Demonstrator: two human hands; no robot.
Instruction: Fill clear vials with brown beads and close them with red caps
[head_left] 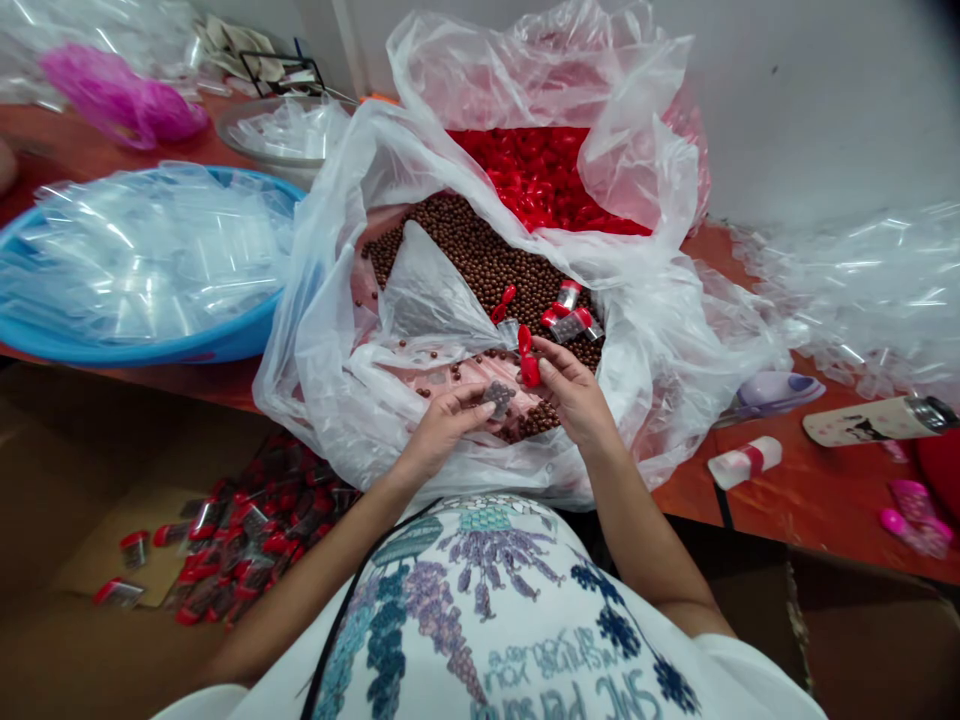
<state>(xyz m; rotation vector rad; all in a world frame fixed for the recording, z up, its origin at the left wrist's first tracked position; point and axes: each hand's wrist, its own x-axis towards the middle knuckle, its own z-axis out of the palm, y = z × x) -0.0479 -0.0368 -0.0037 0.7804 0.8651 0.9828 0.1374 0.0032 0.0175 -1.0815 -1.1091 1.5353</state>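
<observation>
In my left hand [444,430] is a small clear container [498,398] with brown balls inside, pinched between thumb and fingers. My right hand [574,392], to its right, pinches a red flip-open cap [529,368]. Container and cap are apart. Both hands are over a large plastic bag [311,330] that holds many brown balls [469,235]. Beyond my right hand, a few clear containers with red caps [571,325] and a loose red cap [503,303] lie on the balls. A sheet of clear plastic [427,290] lies across them.
Behind is a bag of red caps [525,170]. A blue basin [202,350] heaped with clear containers stands left. Capped containers [247,540] lie in a cardboard box at lower left. A bottle [862,421], a purple item [780,392] and a white roll [744,463] lie right.
</observation>
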